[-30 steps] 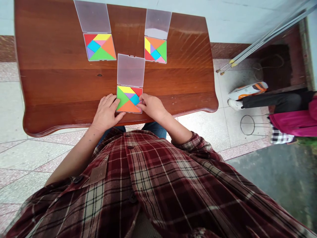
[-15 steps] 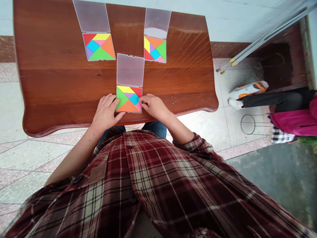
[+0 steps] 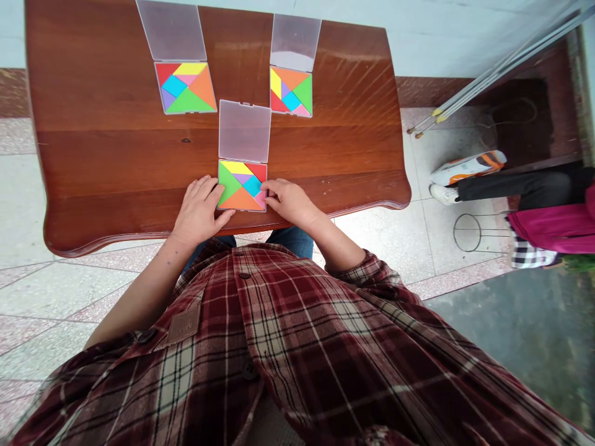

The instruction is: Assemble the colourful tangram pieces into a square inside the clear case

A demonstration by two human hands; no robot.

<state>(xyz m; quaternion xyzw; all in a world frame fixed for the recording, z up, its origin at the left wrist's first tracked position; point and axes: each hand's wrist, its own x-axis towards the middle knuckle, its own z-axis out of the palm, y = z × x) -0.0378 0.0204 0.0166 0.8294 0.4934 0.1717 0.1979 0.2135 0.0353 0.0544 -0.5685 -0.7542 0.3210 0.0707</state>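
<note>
A square tangram set (image 3: 242, 186) of coloured plastic pieces lies in its case at the near edge of the wooden table. Its clear hinged lid (image 3: 244, 131) stands open on the far side. My left hand (image 3: 199, 210) lies flat against the set's left side, with fingertips at the green piece. My right hand (image 3: 288, 201) comes in from the right, and its fingertips rest on the pink triangle (image 3: 259, 199), hiding part of it. Two more tangram sets (image 3: 186, 88) (image 3: 290, 91) lie farther off, beyond both hands.
The reddish-brown wooden table (image 3: 93, 161) has a curved edge close to my body. Open clear lids (image 3: 171, 30) (image 3: 295, 43) extend from the far sets. To the right on the tiled floor are a person's dark trouser leg (image 3: 511, 187), a magenta garment (image 3: 553, 223), a wire stand (image 3: 467, 233), and a printed bag (image 3: 468, 167).
My right hand has drawn slightly to the right, off the blue piece, and more of the pink triangle shows. My left hand stays in place. The view has shifted very slightly.
</note>
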